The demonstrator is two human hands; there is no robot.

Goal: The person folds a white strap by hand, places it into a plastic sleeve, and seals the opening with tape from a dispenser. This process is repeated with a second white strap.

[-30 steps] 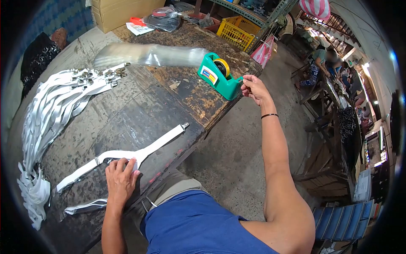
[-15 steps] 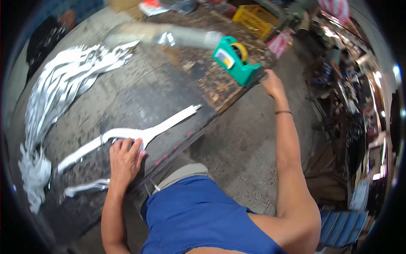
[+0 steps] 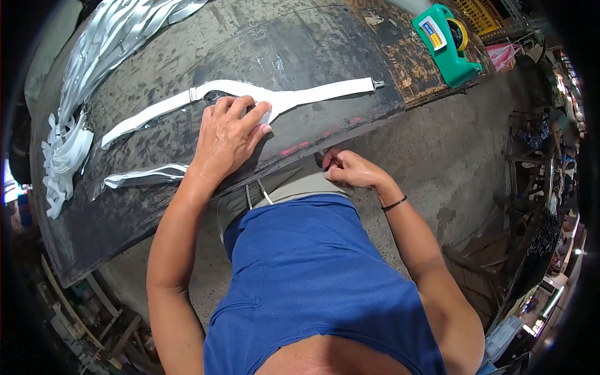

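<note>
White Y-shaped suspenders (image 3: 334, 92) lie stretched across the dark table, with a metal clip (image 3: 378, 84) at the right end. My left hand (image 3: 228, 128) rests on the table with its fingers curled at the fork of the straps, gripping them there beside a small pale piece. Just off the table's front edge, close to my waist, is my right hand (image 3: 353, 170), fingers bent in and closed; what they hold, if anything, is too small to make out. A green tape dispenser (image 3: 451, 62) with a yellow-cored roll stands at the table's right corner.
A second folded white strap (image 3: 140, 177) lies left of my left forearm. Bundled white straps (image 3: 106, 50) spread over the table's far left. Beyond the dispenser is a yellow crate (image 3: 478, 15) and a pink-striped bag (image 3: 500, 56). Concrete floor (image 3: 431, 150) lies right of the table.
My right hand has come back from the tape dispenser to the table's front edge near my waist. My left hand stays at the fork of the suspenders. The head view has shifted.
</note>
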